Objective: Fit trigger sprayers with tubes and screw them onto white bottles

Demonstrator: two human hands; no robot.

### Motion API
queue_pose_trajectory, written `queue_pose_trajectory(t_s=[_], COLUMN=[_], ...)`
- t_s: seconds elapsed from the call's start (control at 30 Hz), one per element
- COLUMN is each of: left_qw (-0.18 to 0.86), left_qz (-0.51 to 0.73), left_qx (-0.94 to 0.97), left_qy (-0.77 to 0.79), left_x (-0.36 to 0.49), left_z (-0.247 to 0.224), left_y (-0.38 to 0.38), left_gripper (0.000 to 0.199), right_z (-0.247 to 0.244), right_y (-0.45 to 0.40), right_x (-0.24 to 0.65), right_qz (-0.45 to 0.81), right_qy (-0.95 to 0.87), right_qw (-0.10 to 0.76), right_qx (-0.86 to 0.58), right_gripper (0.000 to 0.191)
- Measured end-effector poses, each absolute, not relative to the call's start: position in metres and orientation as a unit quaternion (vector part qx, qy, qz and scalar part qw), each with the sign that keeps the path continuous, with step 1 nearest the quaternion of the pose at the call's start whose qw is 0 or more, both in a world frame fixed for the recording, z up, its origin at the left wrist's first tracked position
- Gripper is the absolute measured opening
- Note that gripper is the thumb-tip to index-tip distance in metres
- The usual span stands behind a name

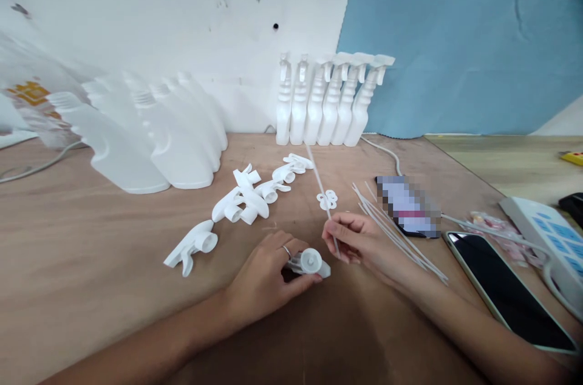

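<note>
My left hand (276, 269), with a ring on one finger, is closed round a white spray head (311, 260) low over the table, its round opening facing up. Just to the right, my right hand (348, 238) pinches a thin translucent tube (319, 181) near its lower end; the tube slants up and away. Beyond that hand lie several small white washers (327, 199). More tubes (396, 233) are spread in a loose bundle to its right. One loose spray head (194, 246) lies left of my left hand, and a pile of others (246, 195) sits farther back.
White bottles without heads (132, 148) stand at the back left. Several bottles with spray heads (314, 112) are lined up by the wall. On the right are a lit phone (407, 206), a dark phone (505, 288), a power strip (546, 239), cables and small pink packets (507, 239).
</note>
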State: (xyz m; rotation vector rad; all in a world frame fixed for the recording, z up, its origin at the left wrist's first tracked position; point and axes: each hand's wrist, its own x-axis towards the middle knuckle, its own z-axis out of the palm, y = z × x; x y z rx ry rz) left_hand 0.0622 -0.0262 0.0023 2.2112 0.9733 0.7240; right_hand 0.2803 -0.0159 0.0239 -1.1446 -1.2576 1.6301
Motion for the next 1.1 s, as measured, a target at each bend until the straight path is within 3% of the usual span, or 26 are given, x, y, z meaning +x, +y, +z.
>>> queue_pose_trajectory(t_s=[0.17, 0.43, 1.1], left_qw=[0.302, 0.323, 0.317], left_qz=[0.265, 0.247, 0.243], left_qx=[0.838, 0.83, 0.834], left_qy=[0.37, 0.383, 0.381], left_x=[0.062, 0.063, 0.063], left_z=[0.002, 0.004, 0.003], left_y=[-0.026, -0.025, -0.024], left_gripper=[0.026, 0.026, 0.03], right_z=[0.027, 0.023, 0.02], right_y=[-0.021, -0.029, -0.027], right_x=[0.273, 0.265, 0.263], right_qz=[0.623, 0.45, 0.474], right_qy=[-0.52, -0.656, -0.638], right_qw=[0.432, 0.448, 0.439], right_qx=[-0.393, -0.408, -0.419], right_gripper=[0.027, 0.022, 0.024])
